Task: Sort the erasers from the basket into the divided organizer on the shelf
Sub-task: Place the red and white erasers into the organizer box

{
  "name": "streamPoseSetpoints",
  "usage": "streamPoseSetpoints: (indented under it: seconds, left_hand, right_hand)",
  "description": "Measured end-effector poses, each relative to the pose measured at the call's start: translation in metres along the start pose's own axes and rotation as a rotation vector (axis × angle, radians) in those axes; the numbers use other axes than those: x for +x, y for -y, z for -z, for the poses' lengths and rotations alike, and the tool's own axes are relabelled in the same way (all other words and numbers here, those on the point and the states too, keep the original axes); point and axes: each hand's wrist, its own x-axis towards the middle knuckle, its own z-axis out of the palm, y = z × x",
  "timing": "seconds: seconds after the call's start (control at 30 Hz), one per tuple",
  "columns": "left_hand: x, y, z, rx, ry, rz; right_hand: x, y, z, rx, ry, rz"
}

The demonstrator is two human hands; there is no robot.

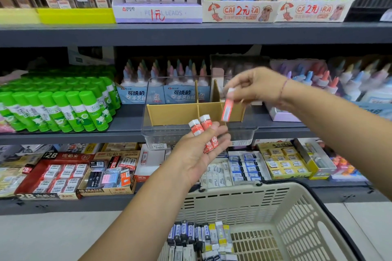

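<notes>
At 9 o'clock, rows of green glue sticks (pixel 63 108) stand packed on the middle shelf (pixel 127 126), and below them at 8 o'clock sit open red boxes of 2B erasers (pixel 61 172).

Just below the centre, the left hand (pixel 197 154) is turned palm up, its fingers curled round a small bunch of red-and-white erasers (pixel 205 124); 2 of them stick up past the fingertips and at least 1 more lies across the fingers.

Behind that hand, at the centre, the divided organizer (pixel 174 113) sits at the front edge of the middle shelf: a clear plastic bin with tan partitions inside. I cannot tell whether any compartment has erasers in it.

At 2 o'clock from the centre, the right hand (pixel 257 87) pinches a single red-and-white eraser (pixel 227 108) by its top end, so it hangs almost upright over the organizer's right-hand compartments, not touching the partitions.

At 5 o'clock, the beige plastic basket (pixel 297 207) sits low in front of the shelves, with blue-sleeved and yellow-sleeved erasers (pixel 201 233) heaped at its left side.
</notes>
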Motion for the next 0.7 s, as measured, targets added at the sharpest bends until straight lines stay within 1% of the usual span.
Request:
streamPoseSetpoints:
  seconds: [0.07, 0.1, 0.13, 0.23, 0.3, 0.43, 0.6, 0.7]
  left_hand:
    - [0.000, -0.002, 0.000, -0.021, -0.006, 0.002]
    - [0.000, -0.002, 0.001, -0.024, -0.008, 0.006]
    - [-0.001, -0.002, 0.000, -0.022, -0.008, 0.012]
    - [-0.001, -0.001, 0.000, -0.012, -0.007, 0.027]
    - [-0.001, -0.001, -0.001, -0.014, -0.005, 0.031]
    - [0.000, -0.002, 0.001, -0.014, -0.002, 0.031]
    - [0.000, 0.000, 0.000, -0.014, 0.004, 0.037]
    - [0.000, 0.000, -0.002, -0.020, -0.003, 0.041]
  right_hand:
    - [0.016, -0.003, 0.022, -0.079, -0.231, 0.035]
    - [0.023, -0.005, 0.029, -0.151, -0.287, 0.038]
    - [0.029, -0.008, 0.032, -0.236, -0.297, 0.039]
    - [0.040, -0.014, 0.027, -0.516, -0.231, 0.075]
    - [0.040, -0.010, 0.022, -0.602, -0.203, 0.119]
    - [0.043, -0.003, 0.019, -0.602, -0.147, 0.146]
    - [0.052, -0.003, 0.017, -0.510, -0.123, 0.074]
    - [0.056, -0.004, 0.016, -0.528, -0.101, 0.024]
